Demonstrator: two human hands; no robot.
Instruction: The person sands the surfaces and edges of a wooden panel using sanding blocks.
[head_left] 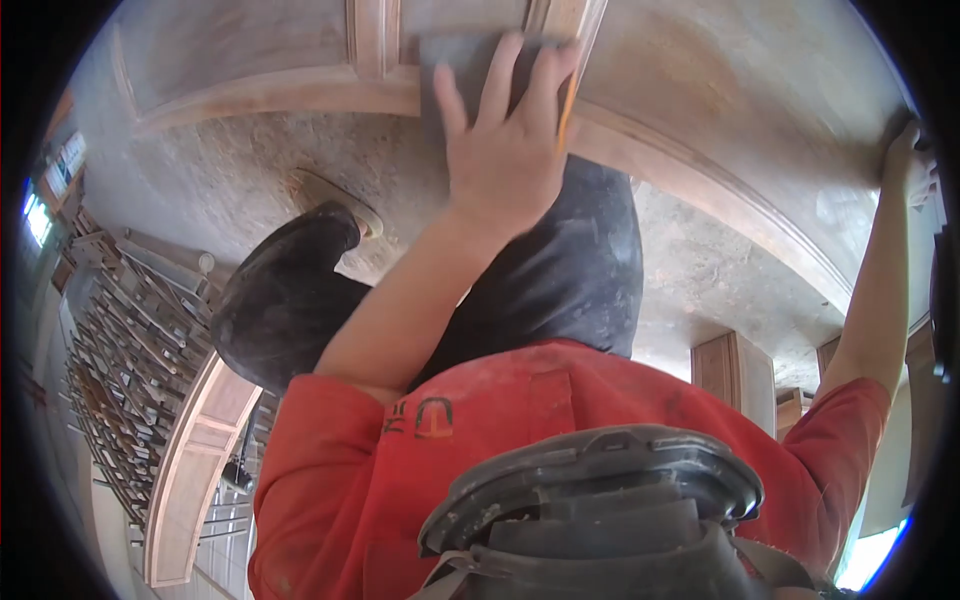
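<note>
My left hand (pixel 505 165) presses a dark grey sheet of sandpaper (pixel 434 100) flat on a curved wooden panel (pixel 330 100). Its fingers are spread over the sheet, and a thin orange strip (pixel 568 110) shows beside the hand. Raised moulding (pixel 372 40) runs under and next to the sheet. At the far right, my right hand (pixel 908 168) is by the outer edge of the same panel. Its fingers are dim and partly cut off by the lens border, so their grip is unclear.
My knees in dark trousers (pixel 570 260) are bent close below the panel. A dusty floor (pixel 690 240) spreads beneath. Many thin rods (pixel 130 350) stand racked at left near another curved wooden piece (pixel 200 450). A wooden cabinet piece (pixel 715 370) stands at right.
</note>
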